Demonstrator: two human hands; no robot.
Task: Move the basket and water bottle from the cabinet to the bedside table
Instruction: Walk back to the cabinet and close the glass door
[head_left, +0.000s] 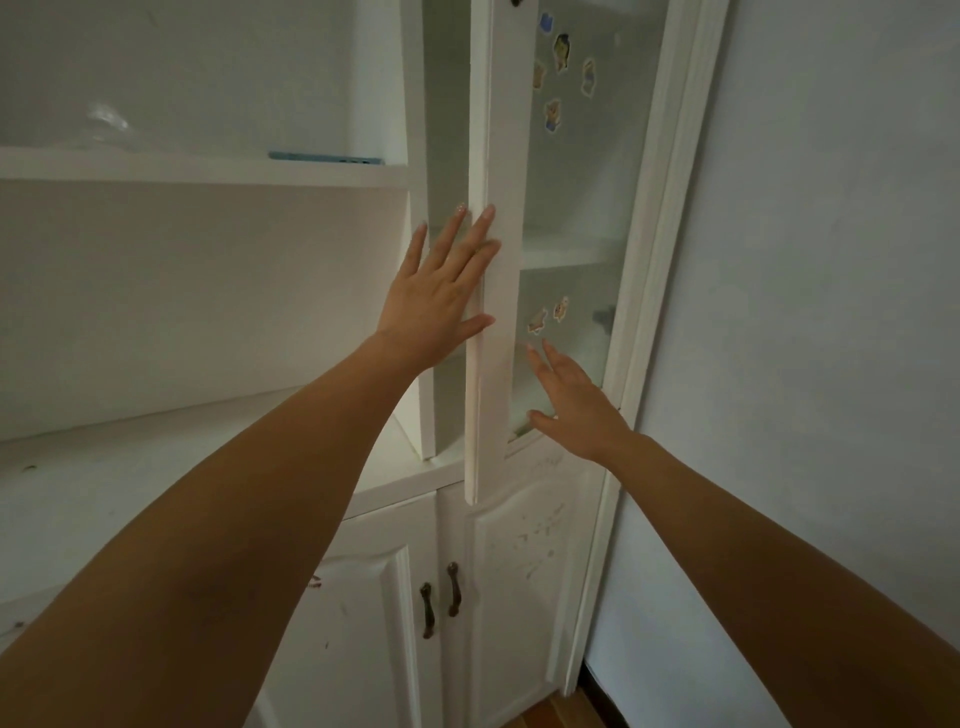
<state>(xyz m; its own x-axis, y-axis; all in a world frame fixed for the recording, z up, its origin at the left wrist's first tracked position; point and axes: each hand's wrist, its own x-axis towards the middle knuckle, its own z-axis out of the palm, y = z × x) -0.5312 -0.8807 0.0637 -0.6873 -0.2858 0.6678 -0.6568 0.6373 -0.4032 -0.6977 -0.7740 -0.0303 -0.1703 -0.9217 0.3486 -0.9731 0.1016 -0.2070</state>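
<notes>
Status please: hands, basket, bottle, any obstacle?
Open left hand on door edge, open right hand near glass. No basket or bottle visible. Door only partly open.

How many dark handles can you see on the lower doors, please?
2: left handle and right handle, side by side where the lower doors meet; the left arm may hide others.

No text can be read anywhere (the stickers (561, 52) on the glass door (587, 176) bear only cartoon figures).
</notes>
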